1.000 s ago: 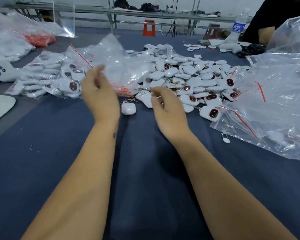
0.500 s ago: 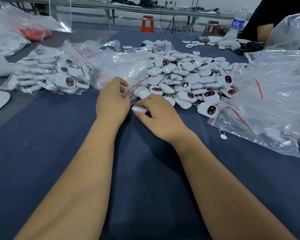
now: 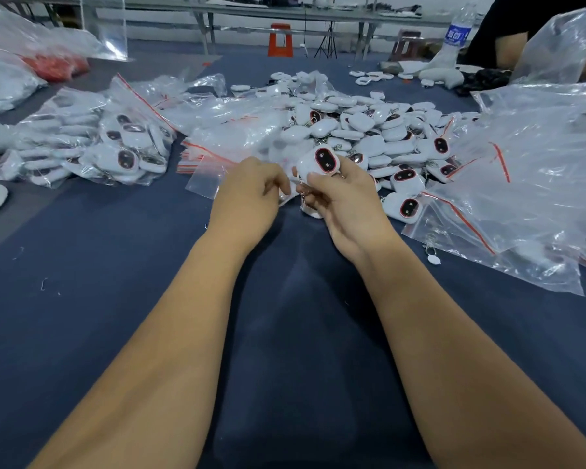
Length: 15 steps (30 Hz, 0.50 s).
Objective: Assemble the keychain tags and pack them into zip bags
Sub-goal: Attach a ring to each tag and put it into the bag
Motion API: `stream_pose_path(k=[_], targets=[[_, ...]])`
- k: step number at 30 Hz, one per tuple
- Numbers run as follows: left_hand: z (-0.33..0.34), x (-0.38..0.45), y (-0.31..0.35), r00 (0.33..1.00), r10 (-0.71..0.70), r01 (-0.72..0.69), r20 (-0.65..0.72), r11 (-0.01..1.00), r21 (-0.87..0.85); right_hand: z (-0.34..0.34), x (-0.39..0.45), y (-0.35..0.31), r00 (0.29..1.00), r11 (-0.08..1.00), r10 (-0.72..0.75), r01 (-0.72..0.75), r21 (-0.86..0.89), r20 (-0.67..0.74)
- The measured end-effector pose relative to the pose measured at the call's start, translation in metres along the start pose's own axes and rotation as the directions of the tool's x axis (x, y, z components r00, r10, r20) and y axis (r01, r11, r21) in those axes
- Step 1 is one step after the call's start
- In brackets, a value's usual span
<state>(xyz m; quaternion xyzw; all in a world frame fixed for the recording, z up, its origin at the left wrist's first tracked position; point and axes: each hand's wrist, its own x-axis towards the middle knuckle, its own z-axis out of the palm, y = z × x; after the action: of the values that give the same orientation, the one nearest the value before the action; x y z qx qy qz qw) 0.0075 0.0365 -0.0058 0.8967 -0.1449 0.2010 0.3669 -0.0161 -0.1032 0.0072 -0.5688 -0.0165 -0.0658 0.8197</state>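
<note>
My right hand [image 3: 344,201] holds a white keychain tag [image 3: 318,164] with a dark oval face ringed in red, lifted above the blue cloth; a second white tag [image 3: 311,211] and a bit of chain show under its fingers. My left hand [image 3: 247,194] pinches the edge of a small clear zip bag [image 3: 205,179] that lies flat beside it. A big pile of loose white tags [image 3: 366,130] spreads right behind both hands. A stack of empty red-striped zip bags [image 3: 227,140] lies behind my left hand.
Filled bags of tags [image 3: 95,143] lie at the left. Large clear plastic bags [image 3: 528,170] cover the right side. A small loose ring piece [image 3: 433,258] lies by them. A water bottle [image 3: 455,35] and another person's arm [image 3: 508,49] are at the far right.
My right hand picked a tag off the cloth and raised it, face up. My left hand came down from the bag stack with one small zip bag.
</note>
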Motion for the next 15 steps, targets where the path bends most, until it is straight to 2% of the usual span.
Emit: stream_pose_path(k=[3, 6, 9, 12, 15], targets=[[0.0036, -0.0003, 0.0031, 0.997, 0.012, -0.014, 0.083, 1.0, 0.025, 0.0001, 0.0006, 0.0013, 1.0, 1.0, -0.022, 0.022, 0.0, -0.001], [0.0082, -0.0011, 0.005, 0.997, -0.004, 0.005, 0.078, 1.0, -0.019, -0.0024, 0.0029, 0.0037, 1.0, 0.999, 0.003, -0.003, -0.032, -0.015], [0.0104, 0.0001, 0.0064, 0.99, -0.134, 0.141, 0.046, 0.962, -0.232, -0.0041, 0.0053, 0.006, 0.999, 0.996, 0.02, -0.023, -0.09, -0.034], [0.0084, 0.0006, 0.0076, 0.96, -0.278, 0.263, 0.045, 0.828, -0.496, -0.0033, 0.0058, 0.0081, 0.999, 0.989, 0.033, -0.038, -0.145, -0.038], [0.0068, 0.0016, 0.0071, 0.932, -0.356, 0.324, 0.067, 0.736, -0.595, -0.0015, 0.004, 0.0091, 0.999, 0.982, 0.043, -0.041, -0.182, 0.008]])
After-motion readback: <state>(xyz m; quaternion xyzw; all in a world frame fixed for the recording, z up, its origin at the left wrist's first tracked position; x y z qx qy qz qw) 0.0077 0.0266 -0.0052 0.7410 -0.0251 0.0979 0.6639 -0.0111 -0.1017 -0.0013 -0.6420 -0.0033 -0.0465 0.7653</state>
